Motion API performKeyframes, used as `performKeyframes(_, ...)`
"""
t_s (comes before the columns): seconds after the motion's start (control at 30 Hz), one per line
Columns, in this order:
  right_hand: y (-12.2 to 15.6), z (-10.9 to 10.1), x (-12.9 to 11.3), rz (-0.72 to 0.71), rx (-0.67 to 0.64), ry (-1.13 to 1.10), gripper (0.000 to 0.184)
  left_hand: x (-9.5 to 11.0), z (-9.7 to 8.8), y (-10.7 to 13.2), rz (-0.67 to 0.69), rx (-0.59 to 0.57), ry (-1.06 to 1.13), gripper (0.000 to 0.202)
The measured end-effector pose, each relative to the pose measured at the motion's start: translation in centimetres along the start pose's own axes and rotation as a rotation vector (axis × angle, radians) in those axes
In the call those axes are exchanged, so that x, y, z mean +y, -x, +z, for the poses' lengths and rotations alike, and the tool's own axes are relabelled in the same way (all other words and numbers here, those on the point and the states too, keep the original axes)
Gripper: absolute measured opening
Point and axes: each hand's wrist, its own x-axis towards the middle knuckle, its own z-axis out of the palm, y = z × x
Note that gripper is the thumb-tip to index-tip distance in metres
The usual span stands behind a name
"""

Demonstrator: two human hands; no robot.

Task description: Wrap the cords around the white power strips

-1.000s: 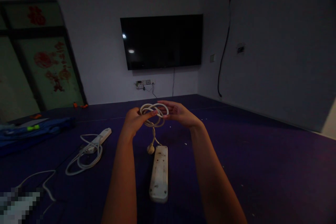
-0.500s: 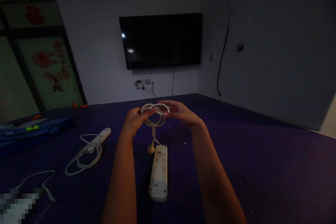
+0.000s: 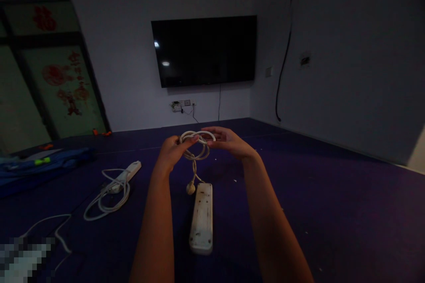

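In the head view, we hold a loosely looped coil of off-white, round-sheathed cable point(image 3: 201, 158) in front of us, raised above the dark purple floor point(image 3: 332, 194). Our left hand point(image 3: 170, 152) grips the coil's left side, the thumb laid across the loops and pressing them against the fingers, which are mostly hidden behind. Our right hand point(image 3: 232, 143) is at the coil's right edge, its fingers curved and somewhat apart from the thumb, with a loop passing near their tips; we cannot tell whether they pinch it. Below the coil, 2 twisted strands run down: 1 leads to a rounded, yellowed-white plug point(image 3: 190, 188), the other to a long, scuffed white plastic power strip point(image 3: 201, 219). The strip lies flat on the floor between our forearms, lengthwise away from us, and the plug is just beside its far left corner. To our left, a second, cleaner white power strip point(image 3: 133, 169) lies with its white cable point(image 3: 114, 209) looped partly over it. Further left, a heap of blue cloth point(image 3: 71, 157) bears a bright yellow-green object point(image 3: 42, 161) too small to identify. On the far wall hangs a wide black flat-screen television point(image 3: 204, 53), above several wall sockets point(image 3: 187, 103).
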Motion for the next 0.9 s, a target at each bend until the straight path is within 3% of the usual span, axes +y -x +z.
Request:
performKeyframes(0.27, -0.7, 0.4, 0.2, -0.007, 0.123, 0.01, 0.042, -1.0, -0.1, -0.7, 0.054, 0.055, -0.092, 0.056)
performKeyframes(0.63, -1.0, 2.2, -0.4, -0.056, 0.241, 0.099, 0.052, -2.0, -0.8, -1.1, 0.086, 0.103, -0.042, 0.062)
performKeyframes(0.73, -1.0, 2.7, -0.5, -0.057, 0.244, 0.188, 0.056, -2.2, -0.9, -1.3, 0.1, 0.106, -0.067, 0.061)
performKeyframes(0.9, -1.1, 3.3, -0.7, -0.112, 0.25, 0.476, 0.051, -2.7, -0.9, -2.0, 0.136, 0.244, -0.183, 0.053)
